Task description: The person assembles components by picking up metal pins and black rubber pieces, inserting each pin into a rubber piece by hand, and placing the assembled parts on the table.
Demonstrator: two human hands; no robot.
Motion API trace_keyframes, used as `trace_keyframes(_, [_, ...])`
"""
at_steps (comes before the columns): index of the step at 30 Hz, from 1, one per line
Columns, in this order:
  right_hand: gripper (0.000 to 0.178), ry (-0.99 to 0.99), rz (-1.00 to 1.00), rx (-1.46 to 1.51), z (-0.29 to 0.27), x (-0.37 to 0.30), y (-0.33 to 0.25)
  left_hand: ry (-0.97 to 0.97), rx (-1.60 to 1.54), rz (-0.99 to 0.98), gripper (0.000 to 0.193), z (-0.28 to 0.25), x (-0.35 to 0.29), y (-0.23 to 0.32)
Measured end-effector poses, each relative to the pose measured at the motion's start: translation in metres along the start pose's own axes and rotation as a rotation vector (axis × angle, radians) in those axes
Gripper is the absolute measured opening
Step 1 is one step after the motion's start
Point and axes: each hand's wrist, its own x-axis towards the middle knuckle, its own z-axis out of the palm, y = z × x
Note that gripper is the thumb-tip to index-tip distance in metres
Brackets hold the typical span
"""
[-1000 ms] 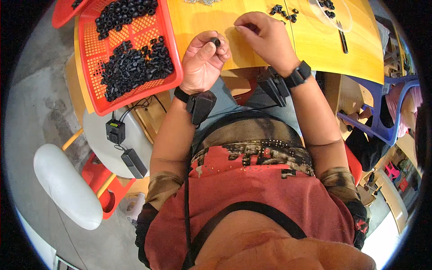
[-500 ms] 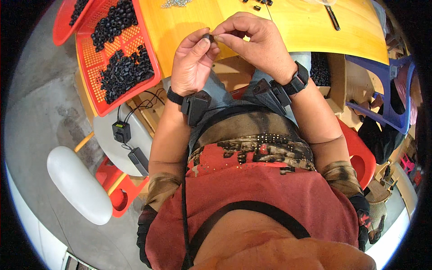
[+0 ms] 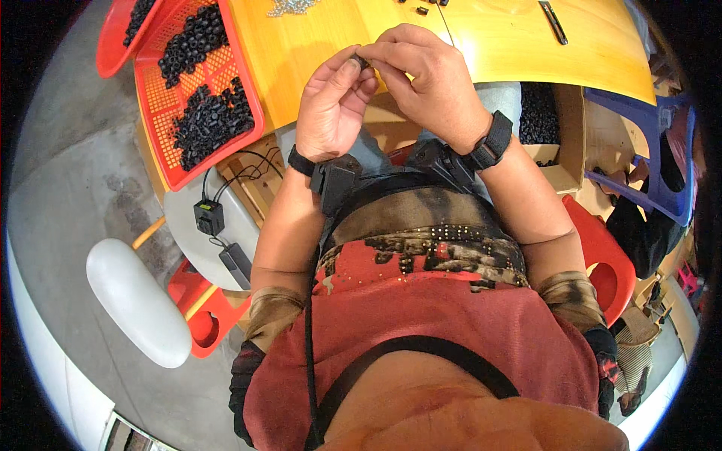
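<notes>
- Upper left of the frame: a red basket on the yellow bench carries two heaps of black pieces.
- Upper centre: the left hand, thumb and forefinger pinched on a small black part, other fingers loosely curled.
- That part sits between both hands, above the bench's near edge.
- Right of it: the right hand, fingers bent, tips against the part; their grip cannot be told.
- Upper right: a slim black tool.

Bright light is glaring off yellow tabletop at one o'clock, fisheye is bending edges, corners are showing black.
</notes>
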Motion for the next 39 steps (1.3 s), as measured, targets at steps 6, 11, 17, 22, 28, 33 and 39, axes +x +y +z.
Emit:
trace_keyframes(6, [0.018, -0.023, 0.032, 0.003, 0.003, 0.004, -0.001, -0.052, 0.046, 0.014, 0.024, 0.004, -0.001, 0.002])
trace_keyframes(11, [0.02, -0.041, 0.109, 0.085, 0.005, 0.003, -0.006, -0.022, 0.001, 0.015, 0.023, 0.005, -0.002, 0.002])
trace_keyframes(17, [0.016, -0.01, 0.073, 0.11, 0.007, 0.0, -0.002, -0.05, -0.09, -0.011, 0.022, -0.007, -0.001, 0.003])
trace_keyframes(22, [0.014, -0.017, -0.011, 0.05, 0.007, 0.0, 0.0, -0.018, -0.093, -0.031, 0.021, 0.0, -0.001, 0.002])
trace_keyframes(28, [0.015, -0.003, 0.004, 0.03, 0.003, 0.0, 0.009, -0.005, -0.127, -0.01, 0.021, -0.009, 0.002, 0.007])
trace_keyframes(33, [0.013, -0.024, 0.204, -0.141, -0.026, -0.011, 0.043, -0.067, -0.199, -0.045, 0.019, -0.012, 0.005, 0.01])
trace_keyframes(39, [0.015, 0.04, 0.406, -0.256, -0.028, -0.008, 0.065, -0.078, -0.225, -0.06, 0.019, -0.011, 0.007, 0.009])
